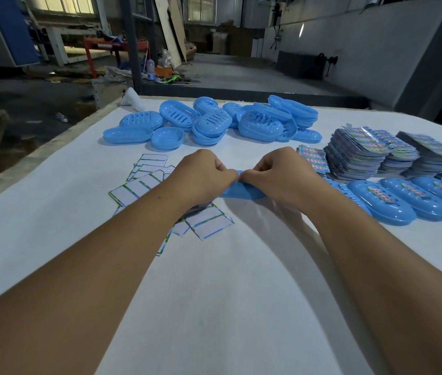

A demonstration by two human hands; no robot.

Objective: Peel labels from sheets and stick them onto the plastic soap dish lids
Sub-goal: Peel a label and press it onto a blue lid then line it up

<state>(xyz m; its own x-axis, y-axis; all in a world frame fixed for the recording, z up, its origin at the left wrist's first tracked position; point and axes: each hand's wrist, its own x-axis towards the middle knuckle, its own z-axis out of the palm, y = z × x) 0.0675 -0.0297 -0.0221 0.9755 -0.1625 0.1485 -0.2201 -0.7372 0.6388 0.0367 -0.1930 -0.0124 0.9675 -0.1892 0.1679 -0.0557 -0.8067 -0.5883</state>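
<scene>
- Done so far, judging by the layout: a row of labelled lids (393, 201) lies at the right edge of the frame, each blue lid carrying a coloured sticker on top.
- Used backing sheets (144, 182), white with green and blue borders, are scattered left of centre, some under the left forearm.
- Left to do: a heap of plain blue soap dish parts (209, 123) across the upper middle of the desk (214, 293), none with a sticker that shows.
- Tall stacks of label sheets (363, 152) at the right, above the finished row, suggest plenty of work remains.
- In hand now: one blue lid (241, 192) at the centre, lying on the desk under both hands.
- The left hand (201, 177) and right hand (282, 174) meet fingertip to fingertip over that lid, each grip pinched closed; probably on a label, but it is too small to make out.
- The open dishes in the heap look empty.
</scene>
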